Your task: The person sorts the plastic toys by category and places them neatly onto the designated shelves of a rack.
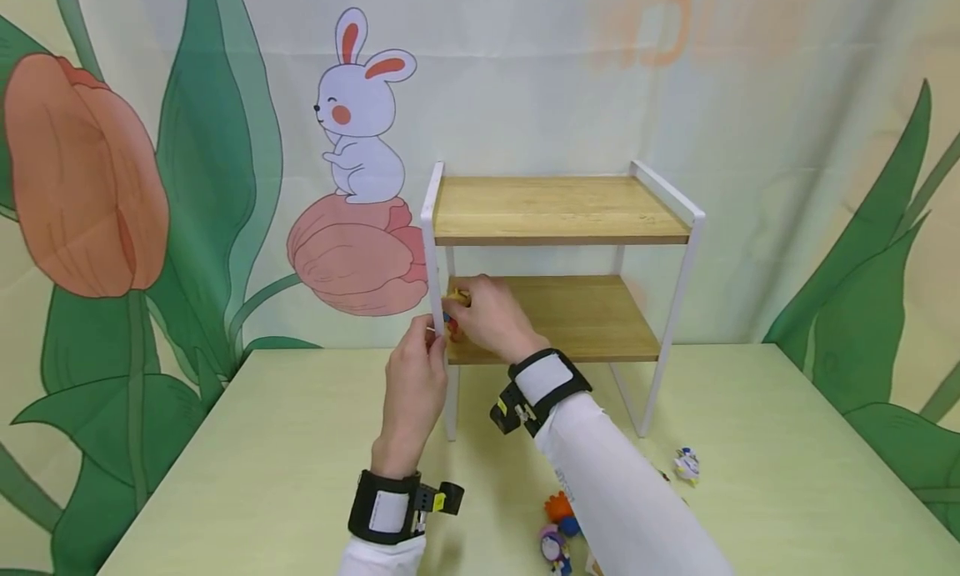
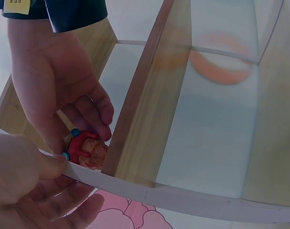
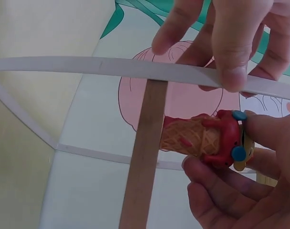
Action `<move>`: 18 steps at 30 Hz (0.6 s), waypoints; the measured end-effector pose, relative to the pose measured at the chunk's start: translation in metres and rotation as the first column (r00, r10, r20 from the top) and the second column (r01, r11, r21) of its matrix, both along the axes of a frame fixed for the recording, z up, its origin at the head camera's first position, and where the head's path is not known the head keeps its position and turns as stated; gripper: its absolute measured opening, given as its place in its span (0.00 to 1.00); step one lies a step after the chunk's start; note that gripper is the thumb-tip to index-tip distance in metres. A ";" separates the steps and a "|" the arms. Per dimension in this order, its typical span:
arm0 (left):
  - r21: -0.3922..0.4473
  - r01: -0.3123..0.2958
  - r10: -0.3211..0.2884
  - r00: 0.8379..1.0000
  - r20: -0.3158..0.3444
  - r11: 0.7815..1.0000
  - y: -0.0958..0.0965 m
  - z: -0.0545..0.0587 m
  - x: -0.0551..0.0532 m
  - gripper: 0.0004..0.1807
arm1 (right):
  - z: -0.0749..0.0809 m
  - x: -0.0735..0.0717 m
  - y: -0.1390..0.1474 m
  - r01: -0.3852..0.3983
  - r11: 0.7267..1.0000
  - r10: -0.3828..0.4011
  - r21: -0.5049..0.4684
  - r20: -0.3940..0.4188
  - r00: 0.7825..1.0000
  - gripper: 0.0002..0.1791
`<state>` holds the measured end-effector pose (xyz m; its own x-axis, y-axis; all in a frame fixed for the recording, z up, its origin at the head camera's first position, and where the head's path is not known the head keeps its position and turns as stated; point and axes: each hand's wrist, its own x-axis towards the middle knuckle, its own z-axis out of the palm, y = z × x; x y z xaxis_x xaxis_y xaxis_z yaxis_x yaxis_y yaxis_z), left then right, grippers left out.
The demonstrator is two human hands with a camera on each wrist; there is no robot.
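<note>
A small toy figurine [image 3: 207, 139] has a waffle-cone body, a red upper part and blue round bits. My right hand [image 1: 495, 316] pinches it between thumb and fingers at the left front of the lower shelf board [image 1: 577, 313]. In the right wrist view, its cone end meets the board's edge [image 3: 147, 143]. My left hand [image 1: 416, 380] grips the white left post [image 1: 431, 267] of the two-tier shelf, thumb on one side and fingers behind. The left wrist view shows the figurine's red part [image 2: 80, 145] just inside that post, partly covered by the right hand.
The wooden upper board [image 1: 562, 209] lies above both hands. On the pale green table [image 1: 300, 451], an orange-and-blue toy [image 1: 558, 506], a purple-and-white figurine [image 1: 553, 547] and a white-and-blue figurine [image 1: 686, 466] lie near the right forearm. A printed curtain [image 1: 525, 84] hangs behind.
</note>
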<state>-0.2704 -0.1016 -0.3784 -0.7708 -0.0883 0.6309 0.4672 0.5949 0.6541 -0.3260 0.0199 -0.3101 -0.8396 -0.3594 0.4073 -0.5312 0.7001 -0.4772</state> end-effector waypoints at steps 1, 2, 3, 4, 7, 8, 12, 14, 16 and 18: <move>-0.003 -0.002 0.002 1.000 0.003 1.000 0.000 0.000 0.000 0.12 | 0.000 0.001 0.000 0.001 1.000 -0.001 -0.010 0.003 1.000 0.09; -0.006 -0.005 0.005 1.000 0.005 1.000 0.000 0.000 0.001 0.12 | 0.000 0.001 -0.001 0.005 1.000 -0.005 -0.013 0.005 1.000 0.09; -0.007 -0.006 0.006 1.000 0.006 1.000 0.000 0.000 0.001 0.12 | -0.001 0.001 -0.001 0.008 1.000 -0.008 -0.016 0.010 1.000 0.09; -0.007 -0.007 0.007 1.000 0.007 1.000 0.000 0.000 0.002 0.12 | -0.001 0.002 -0.002 0.012 1.000 -0.012 -0.017 0.015 1.000 0.09; -0.008 -0.002 0.002 1.000 0.004 1.000 0.000 0.001 0.002 0.11 | -0.001 0.002 -0.004 0.030 0.999 -0.029 -0.022 0.037 0.999 0.10; -0.008 -0.001 0.001 1.000 0.002 1.000 0.000 0.001 0.002 0.11 | -0.001 0.003 -0.004 0.038 0.999 -0.037 -0.024 0.047 0.998 0.11; -0.009 -0.001 0.002 1.000 0.005 1.000 -0.001 0.001 0.003 0.11 | -0.003 0.004 -0.006 0.061 0.998 -0.058 -0.032 0.086 0.995 0.20; -0.009 -0.007 0.008 1.000 0.011 1.000 -0.001 0.001 0.003 0.10 | -0.003 0.005 -0.005 0.067 0.997 -0.064 -0.036 0.099 0.993 0.23; -0.012 -0.007 0.007 1.000 0.012 1.000 -0.001 0.002 0.002 0.11 | -0.001 0.007 -0.003 0.075 0.996 -0.069 -0.048 0.105 0.992 0.25; -0.014 -0.002 0.002 1.000 0.015 1.000 -0.002 0.002 0.001 0.11 | 0.001 0.010 0.001 0.083 0.995 -0.076 -0.058 0.106 0.991 0.26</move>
